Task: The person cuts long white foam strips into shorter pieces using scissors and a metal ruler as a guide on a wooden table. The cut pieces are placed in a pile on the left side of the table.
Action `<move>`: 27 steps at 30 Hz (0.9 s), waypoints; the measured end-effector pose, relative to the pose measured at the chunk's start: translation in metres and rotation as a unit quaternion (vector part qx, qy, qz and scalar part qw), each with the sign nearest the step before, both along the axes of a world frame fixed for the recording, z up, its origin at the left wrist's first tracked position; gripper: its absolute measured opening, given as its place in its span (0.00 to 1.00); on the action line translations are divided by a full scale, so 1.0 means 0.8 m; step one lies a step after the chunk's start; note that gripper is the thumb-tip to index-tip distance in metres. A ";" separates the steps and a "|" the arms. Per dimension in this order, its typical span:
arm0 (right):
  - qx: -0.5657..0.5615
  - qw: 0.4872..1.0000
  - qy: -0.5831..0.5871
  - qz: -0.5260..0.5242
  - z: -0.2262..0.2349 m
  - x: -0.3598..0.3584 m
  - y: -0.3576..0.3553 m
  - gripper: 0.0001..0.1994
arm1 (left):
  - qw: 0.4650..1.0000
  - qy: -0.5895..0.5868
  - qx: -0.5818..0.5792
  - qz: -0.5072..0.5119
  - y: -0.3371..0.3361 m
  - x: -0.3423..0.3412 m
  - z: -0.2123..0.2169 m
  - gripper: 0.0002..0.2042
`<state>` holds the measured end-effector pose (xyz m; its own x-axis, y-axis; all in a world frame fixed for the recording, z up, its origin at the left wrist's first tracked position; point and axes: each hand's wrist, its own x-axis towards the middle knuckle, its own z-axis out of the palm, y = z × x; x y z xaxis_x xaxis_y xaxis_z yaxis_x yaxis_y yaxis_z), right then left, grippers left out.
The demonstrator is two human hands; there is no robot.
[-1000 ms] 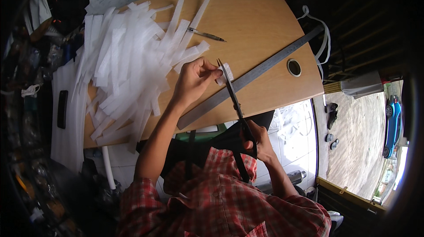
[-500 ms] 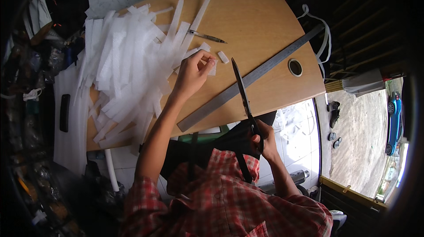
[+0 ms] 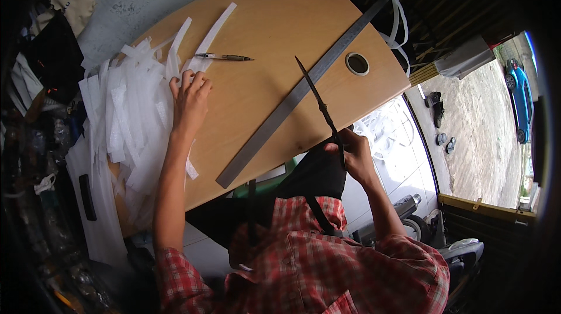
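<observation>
My right hand [image 3: 355,153] is wrapped round the handles of long black scissors [image 3: 319,100]. Their blades point away from me, look closed together, and cross over a steel ruler [image 3: 280,114] lying slantwise on the wooden table. At the right edge of a big heap of white foam strips [image 3: 137,115] is my left hand [image 3: 191,99], its fingers bent and spread apart over the strip ends. Whether a small piece lies under those fingertips is hidden. Just beyond them a pen [image 3: 225,57] lies across a foam strip [image 3: 216,33] that sticks out of the heap.
The table [image 3: 263,21] has a round cable hole [image 3: 357,64] near its right end. A dark phone-like slab [image 3: 87,197] rests on white foam sheeting at the left. White strip scraps [image 3: 383,133] lie on the tiled floor at right. Outside stands a blue car [image 3: 519,100].
My left hand has moved left from the small foam pieces to the heap; those pieces no longer show on the open tabletop. The view has shifted, and the scissors stay in my right hand.
</observation>
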<state>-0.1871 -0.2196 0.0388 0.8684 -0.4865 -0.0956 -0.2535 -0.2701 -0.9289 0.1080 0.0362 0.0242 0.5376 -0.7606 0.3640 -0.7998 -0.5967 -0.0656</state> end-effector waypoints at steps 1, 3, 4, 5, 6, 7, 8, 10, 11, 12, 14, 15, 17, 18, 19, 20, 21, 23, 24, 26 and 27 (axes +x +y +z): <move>-0.028 0.999 0.036 0.010 0.010 0.013 -0.006 0.25 | 1.000 -0.010 0.005 0.012 0.008 0.003 0.002 0.03; -0.066 0.995 0.078 0.013 0.016 0.039 -0.014 0.24 | 0.999 -0.006 -0.001 0.032 0.014 -0.006 0.007 0.05; -0.080 0.993 0.084 0.004 0.015 0.055 -0.014 0.24 | 0.999 -0.007 0.007 0.039 0.013 -0.008 0.009 0.06; -0.147 0.986 0.078 0.005 0.013 0.067 -0.015 0.25 | 0.999 -0.016 -0.010 0.032 0.006 -0.013 0.010 0.07; -0.187 0.981 0.055 -0.013 0.002 0.077 -0.017 0.26 | 0.999 -0.023 -0.028 0.025 -0.005 -0.019 0.004 0.08; -0.210 0.976 0.060 -0.011 0.001 0.089 -0.018 0.24 | 0.998 -0.029 -0.043 0.022 -0.014 -0.027 0.003 0.09; -0.232 0.971 0.064 -0.009 0.001 0.100 -0.019 0.22 | 0.998 -0.002 -0.058 0.010 -0.026 -0.036 0.004 0.09; -0.269 0.960 0.075 -0.010 -0.003 0.120 -0.016 0.21 | 0.995 0.056 -0.085 -0.011 -0.053 -0.062 0.004 0.10; -0.288 0.954 0.082 -0.011 -0.006 0.128 -0.013 0.20 | 0.993 0.080 -0.089 -0.020 -0.064 -0.075 0.006 0.10; -0.297 0.951 0.084 -0.008 -0.009 0.135 -0.010 0.19 | 0.986 0.117 -0.112 -0.032 -0.077 -0.087 0.003 0.11; -0.317 0.944 0.086 -0.001 -0.013 0.150 -0.009 0.19 | 0.968 0.188 -0.156 -0.055 -0.099 -0.106 0.000 0.12; -0.309 0.948 0.078 0.005 -0.014 0.154 -0.008 0.18 | 0.967 0.190 -0.152 -0.072 -0.110 -0.110 -0.001 0.17; -0.297 0.953 0.055 0.022 -0.014 0.160 -0.004 0.17 | 0.959 0.191 -0.182 -0.100 -0.133 -0.117 -0.001 0.20; -0.318 0.947 0.028 0.033 -0.020 0.160 -0.007 0.16 | 0.954 0.191 -0.199 -0.114 -0.143 -0.118 -0.003 0.22; -0.338 0.940 -0.001 0.045 -0.029 0.162 -0.008 0.15 | 0.936 0.238 -0.226 -0.127 -0.151 -0.118 -0.011 0.23; -0.358 0.931 -0.029 0.057 -0.036 0.163 -0.011 0.15 | 0.946 0.233 -0.195 -0.115 -0.152 -0.117 -0.014 0.22; -0.345 0.936 -0.008 0.067 -0.029 0.163 -0.014 0.12 | 0.954 0.228 -0.165 -0.100 -0.152 -0.118 -0.018 0.22; -0.304 0.947 0.033 0.103 -0.018 0.164 -0.030 0.10 | 0.958 0.246 -0.130 -0.076 -0.154 -0.121 -0.018 0.20; -0.281 0.950 0.054 0.123 -0.011 0.164 -0.036 0.10 | 0.961 0.239 -0.121 -0.071 -0.155 -0.123 -0.019 0.20; -0.260 0.954 0.016 0.149 0.010 0.159 -0.061 0.10 | 0.967 0.226 -0.102 -0.058 -0.158 -0.122 -0.021 0.20; -0.249 0.954 -0.010 0.169 0.023 0.162 -0.075 0.11 | 0.970 0.215 -0.104 -0.054 -0.154 -0.121 -0.023 0.20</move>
